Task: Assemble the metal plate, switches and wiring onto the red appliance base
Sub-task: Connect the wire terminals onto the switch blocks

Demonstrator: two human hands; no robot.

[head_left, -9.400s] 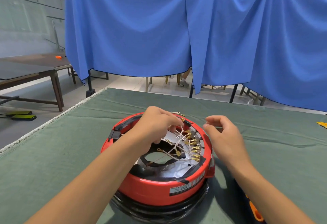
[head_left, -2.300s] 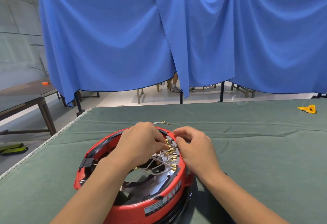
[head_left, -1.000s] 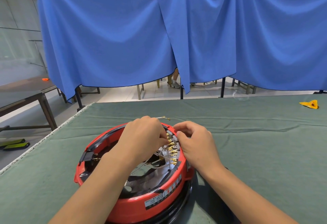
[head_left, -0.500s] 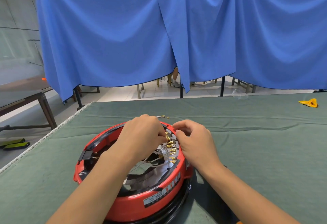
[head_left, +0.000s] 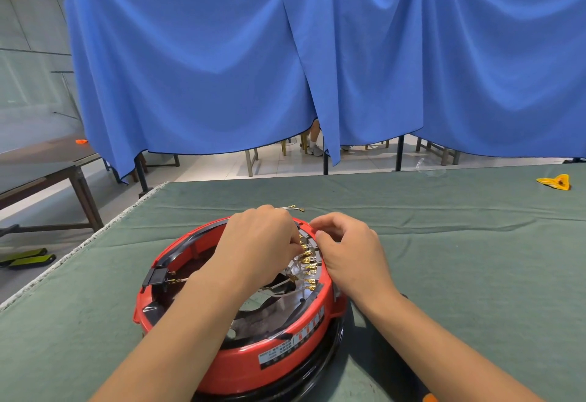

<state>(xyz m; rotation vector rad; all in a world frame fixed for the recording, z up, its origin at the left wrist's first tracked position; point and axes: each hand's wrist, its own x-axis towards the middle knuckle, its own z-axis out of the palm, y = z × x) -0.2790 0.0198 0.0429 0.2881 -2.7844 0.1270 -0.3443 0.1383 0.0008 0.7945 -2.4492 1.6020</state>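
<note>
Hands first: your left hand (head_left: 258, 244) sits curled over the far inner edge of the red appliance base (head_left: 222, 366), its fingertips bunched down at the row of brass terminals (head_left: 308, 267). It looks like a pinch on a connector or a wire end, but the knuckles hide the contact, so you cannot tell exactly what it holds. Your right hand (head_left: 350, 257) is curled too, fingers tucked against the rim just beside that same row; whether it grips a wire or only braces the edge is hidden.

Between your hands the terminals run in a line along the metal plate (head_left: 287, 301), which lies inside the base with thin pale wires (head_left: 285, 276) looping off it. Treat these as light, springy and easily bent: take each one by the brass crimp, not by the insulation, and push straight along the tab. The tabs are small and probably slick, so a fingertip pinch is likely to slip if you angle it.

Base itself looks rigid and fairly heavy, sitting on a black ring (head_left: 317, 366) on the green-covered surface (head_left: 459, 274); it should stay put while you press, though steadying its rim helps.

One loose wire (head_left: 293, 208) lies on the cloth just beyond your left hand, and a yellow scrap (head_left: 555, 182) sits well apart at the far right.
</note>
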